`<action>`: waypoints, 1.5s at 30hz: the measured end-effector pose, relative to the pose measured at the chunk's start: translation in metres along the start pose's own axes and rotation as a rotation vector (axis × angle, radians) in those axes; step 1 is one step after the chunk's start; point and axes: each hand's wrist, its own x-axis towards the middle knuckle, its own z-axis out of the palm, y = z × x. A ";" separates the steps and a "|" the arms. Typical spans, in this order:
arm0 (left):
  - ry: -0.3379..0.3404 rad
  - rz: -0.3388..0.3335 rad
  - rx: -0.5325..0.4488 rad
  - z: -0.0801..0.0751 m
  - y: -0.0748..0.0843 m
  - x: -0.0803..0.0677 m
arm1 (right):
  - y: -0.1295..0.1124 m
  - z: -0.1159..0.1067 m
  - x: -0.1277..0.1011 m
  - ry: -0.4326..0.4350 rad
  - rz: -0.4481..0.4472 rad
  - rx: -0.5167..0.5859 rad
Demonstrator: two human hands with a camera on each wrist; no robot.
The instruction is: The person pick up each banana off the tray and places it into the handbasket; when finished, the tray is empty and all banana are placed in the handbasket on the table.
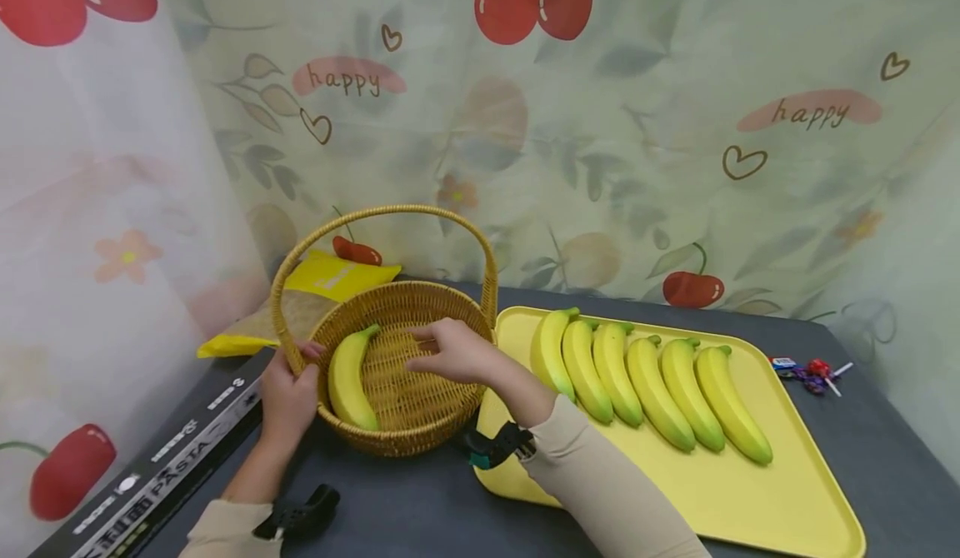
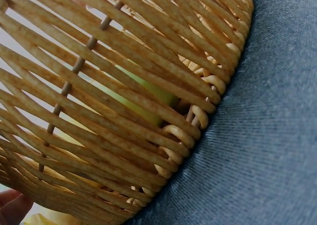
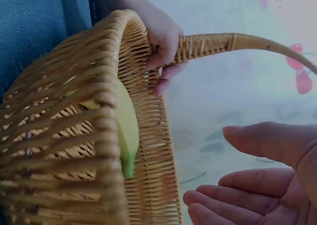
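A round wicker basket [image 1: 442, 300] with an arched handle stands on the dark table, one yellow banana [image 1: 348, 379] lying against its left inner wall. My left hand [image 1: 288, 391] grips the basket's left rim where the handle meets it; in the right wrist view its fingers [image 3: 163, 41] curl over the rim. My right hand [image 1: 450, 351] hovers over the basket's middle, fingers relaxed and holding nothing; the right wrist view shows its open palm [image 3: 257, 185]. Through the weave, the left wrist view shows the banana [image 2: 141, 98].
A yellow tray [image 1: 750, 500] to the right of the basket carries several bananas [image 1: 652, 383] in a row. A black pasta box [image 1: 157, 466] lies at the left edge. Yellow packets [image 1: 337, 275] sit behind the basket. Small wrapped candies [image 1: 810, 372] lie at the far right.
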 end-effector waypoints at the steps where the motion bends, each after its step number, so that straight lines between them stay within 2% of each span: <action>1: 0.000 -0.002 0.000 0.000 0.000 0.000 | 0.001 -0.001 -0.004 0.009 0.003 0.019; 6: -0.003 -0.003 -0.007 0.000 -0.001 0.000 | 0.010 -0.007 -0.026 0.035 -0.014 0.098; 15: 0.012 0.013 -0.023 0.001 -0.001 0.001 | 0.027 -0.010 -0.061 0.107 -0.067 0.125; 22: 0.024 0.006 -0.030 0.000 -0.002 0.000 | 0.046 -0.028 -0.070 0.188 -0.067 0.272; 30: 0.019 0.016 -0.031 0.002 -0.002 0.000 | 0.080 -0.042 -0.079 0.314 0.076 0.321; 38: 0.038 0.042 -0.039 0.004 -0.002 0.002 | 0.096 -0.042 -0.077 0.381 0.106 0.332; 45: 0.047 0.039 -0.042 0.004 -0.003 0.001 | 0.115 -0.038 -0.076 0.409 0.175 0.326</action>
